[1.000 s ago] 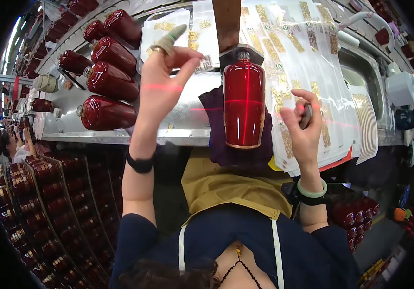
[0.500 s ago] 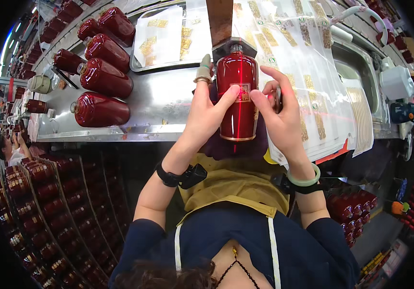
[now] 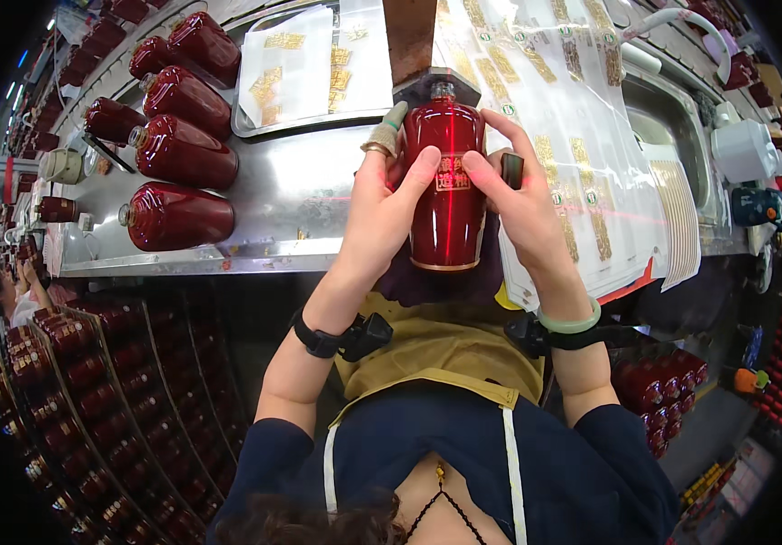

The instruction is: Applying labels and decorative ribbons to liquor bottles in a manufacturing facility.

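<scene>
Left hand (image 3: 383, 202), right hand (image 3: 531, 211) closed in | clasping red bottle (image 3: 445, 222) | at gold label (image 3: 453, 174)

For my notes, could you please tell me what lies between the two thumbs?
In the head view, a gold label on the red bottle lies between them.

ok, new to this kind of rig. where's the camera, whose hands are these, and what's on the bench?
No robot here: a person works bare-handed, seen from a downward-looking fisheye camera on their head, so straight edges bend near the rim. The left hand and right hand flank a red bottle lying neck away from the wearer, thumbs at a gold label on its front. The right fingers also hold a small dark block. On the metal bench, more red bottles lie at left; white sheets with gold pieces spread at right.
</scene>
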### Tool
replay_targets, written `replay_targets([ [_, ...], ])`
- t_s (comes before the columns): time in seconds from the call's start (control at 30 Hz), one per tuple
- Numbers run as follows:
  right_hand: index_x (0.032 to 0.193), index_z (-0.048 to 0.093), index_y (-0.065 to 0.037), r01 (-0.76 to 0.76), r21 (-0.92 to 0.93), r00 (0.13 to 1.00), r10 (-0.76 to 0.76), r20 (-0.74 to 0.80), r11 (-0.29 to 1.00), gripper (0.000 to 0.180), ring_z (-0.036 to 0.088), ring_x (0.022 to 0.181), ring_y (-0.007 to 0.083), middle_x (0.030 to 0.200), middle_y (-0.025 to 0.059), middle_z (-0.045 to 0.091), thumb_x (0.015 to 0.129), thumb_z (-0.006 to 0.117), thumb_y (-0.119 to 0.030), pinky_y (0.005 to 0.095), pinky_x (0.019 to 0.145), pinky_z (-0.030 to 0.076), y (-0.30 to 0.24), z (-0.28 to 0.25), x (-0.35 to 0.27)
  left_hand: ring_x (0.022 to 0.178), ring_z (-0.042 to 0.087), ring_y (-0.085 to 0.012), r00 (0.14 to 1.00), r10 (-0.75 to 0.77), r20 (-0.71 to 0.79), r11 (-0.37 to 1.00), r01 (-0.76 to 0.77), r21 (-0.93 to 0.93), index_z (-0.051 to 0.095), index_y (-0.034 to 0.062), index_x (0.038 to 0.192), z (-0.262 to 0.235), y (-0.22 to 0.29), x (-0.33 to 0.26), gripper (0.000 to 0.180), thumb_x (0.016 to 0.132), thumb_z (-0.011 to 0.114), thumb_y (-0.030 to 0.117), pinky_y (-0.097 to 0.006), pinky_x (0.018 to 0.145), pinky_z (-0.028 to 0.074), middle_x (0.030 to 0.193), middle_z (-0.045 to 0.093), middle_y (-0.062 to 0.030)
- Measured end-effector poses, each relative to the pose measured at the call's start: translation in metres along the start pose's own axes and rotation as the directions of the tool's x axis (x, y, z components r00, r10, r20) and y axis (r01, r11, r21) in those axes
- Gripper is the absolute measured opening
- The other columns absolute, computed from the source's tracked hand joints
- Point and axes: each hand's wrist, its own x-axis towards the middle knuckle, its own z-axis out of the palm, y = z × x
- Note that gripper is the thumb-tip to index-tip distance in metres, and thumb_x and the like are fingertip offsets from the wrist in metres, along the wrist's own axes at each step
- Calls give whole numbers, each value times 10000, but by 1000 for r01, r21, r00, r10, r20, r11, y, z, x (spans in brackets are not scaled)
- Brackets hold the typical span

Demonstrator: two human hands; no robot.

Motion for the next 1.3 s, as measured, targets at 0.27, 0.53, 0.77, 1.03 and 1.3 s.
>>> replay_targets([
  [0.27,1463,512,-44,-27,40,999,28,-18,999,580,387,701,15,746,-89,413,961,772,-175,185,640,343,-3,0,2,1267,589,-181,998,-68,0,996,68,-65,292,-46,1580,-6,5,-3,673,1056,635,201,-329,1079,484,1447,557,-174],
  [0.53,1439,525,-44,14,28,999,-13,-30,1000,583,388,702,18,743,-93,412,943,795,-188,184,656,361,-2,5,2,1208,615,-161,997,-75,8,995,75,-68,326,-42,1565,-3,0,-6,638,1054,636,183,-318,1042,506,1366,611,-152],
  [0.77,1435,528,-41,41,6,998,-40,-44,999,590,388,705,21,749,-89,414,936,804,-191,188,656,362,3,4,2,1225,613,-169,998,-69,-1,996,69,-62,342,-42,1555,-2,0,-5,626,1052,639,184,-329,1049,508,1373,608,-156],
  [1.03,1428,531,-40,52,1,997,-52,-51,999,579,384,703,24,748,-85,406,939,801,-188,188,653,358,5,6,2,1237,609,-173,997,-72,20,996,73,-58,351,-37,1549,-4,-3,-6,625,1045,650,178,-328,1055,507,1389,602,-151],
  [1.3,1418,535,-33,57,36,997,-55,-61,998,561,390,700,20,743,-87,413,945,795,-187,189,638,349,2,7,1,1243,601,-166,998,-68,-1,997,68,-36,371,-22,1546,-1,0,-6,584,1064,621,192,-325,1067,495,1398,597,-137],
])
